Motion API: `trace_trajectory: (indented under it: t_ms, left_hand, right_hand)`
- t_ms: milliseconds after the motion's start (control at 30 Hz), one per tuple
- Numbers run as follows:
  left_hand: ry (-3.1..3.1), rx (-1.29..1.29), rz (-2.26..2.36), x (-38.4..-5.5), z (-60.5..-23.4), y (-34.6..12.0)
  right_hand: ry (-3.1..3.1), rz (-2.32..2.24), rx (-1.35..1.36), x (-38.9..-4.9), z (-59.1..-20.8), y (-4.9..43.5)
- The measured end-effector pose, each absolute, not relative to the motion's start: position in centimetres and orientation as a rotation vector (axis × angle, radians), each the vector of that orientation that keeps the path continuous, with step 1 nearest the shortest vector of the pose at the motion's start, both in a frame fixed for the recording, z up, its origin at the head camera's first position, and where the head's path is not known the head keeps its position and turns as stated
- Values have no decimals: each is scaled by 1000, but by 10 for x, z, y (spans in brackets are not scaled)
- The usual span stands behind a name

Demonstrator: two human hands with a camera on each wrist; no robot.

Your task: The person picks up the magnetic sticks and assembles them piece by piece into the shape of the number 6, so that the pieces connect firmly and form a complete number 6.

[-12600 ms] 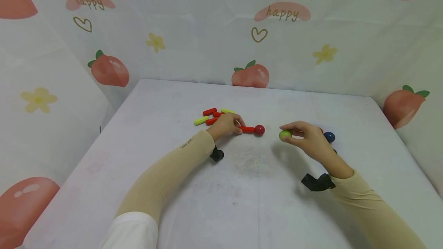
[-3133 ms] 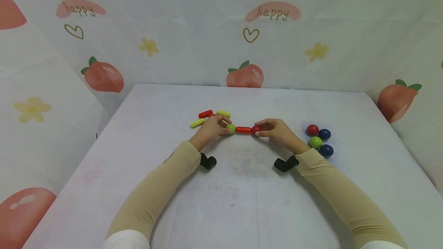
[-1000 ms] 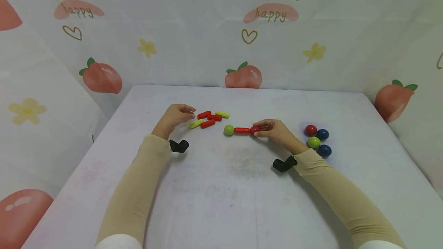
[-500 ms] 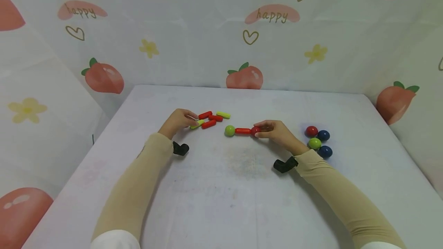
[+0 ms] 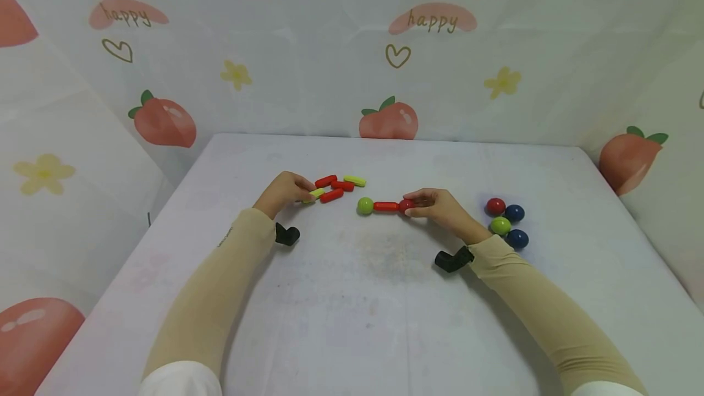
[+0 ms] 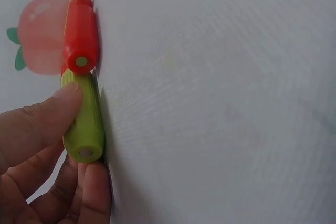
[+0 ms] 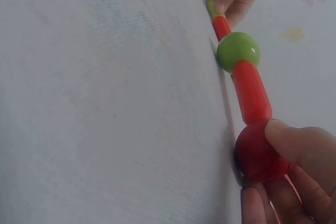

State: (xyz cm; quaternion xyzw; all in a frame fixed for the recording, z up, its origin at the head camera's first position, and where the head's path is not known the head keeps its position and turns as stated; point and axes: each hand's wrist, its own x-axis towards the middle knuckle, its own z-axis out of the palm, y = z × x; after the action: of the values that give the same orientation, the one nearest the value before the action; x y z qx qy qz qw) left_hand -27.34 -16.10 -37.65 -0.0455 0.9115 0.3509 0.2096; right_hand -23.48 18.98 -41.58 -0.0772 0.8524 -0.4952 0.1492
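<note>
My left hand (image 5: 285,193) pinches a yellow-green magnetic rod (image 6: 86,121) between thumb and fingers at the left side of the rod pile. A small round disc shows in the rod's near end. My right hand (image 5: 442,212) grips a dark red ball (image 7: 257,153), thumb on top and fingers beneath. That ball forms the right end of a short row: a red rod (image 5: 386,206) runs from it to a light green ball (image 5: 365,205). The row lies level along the tabletop, its pieces end to end.
Beside my left fingertips lie red rods (image 5: 332,195) and another yellow-green rod (image 5: 354,181). To the right, near my right forearm, sit a red ball (image 5: 495,206), a green ball (image 5: 500,225) and two dark blue balls (image 5: 517,238). A patterned cloth backs the white table (image 5: 352,322).
The green ball, earlier carried by my right hand, now sits on the red rod's left end. My left hand has let go of it, moved left and taken a yellow-green rod.
</note>
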Motion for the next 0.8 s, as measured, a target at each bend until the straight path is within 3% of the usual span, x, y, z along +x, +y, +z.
trace_trajectory:
  t_ms: [400, 800]
  left_hand:
    - [2563, -80, 974, -270, -373, -162]
    - [2588, -38, 1062, -257, -346, -155]
  right_hand:
    - [2416, -1415, -188, -227, -398, 184]
    - [2418, -1434, -203, -232, -411, 188]
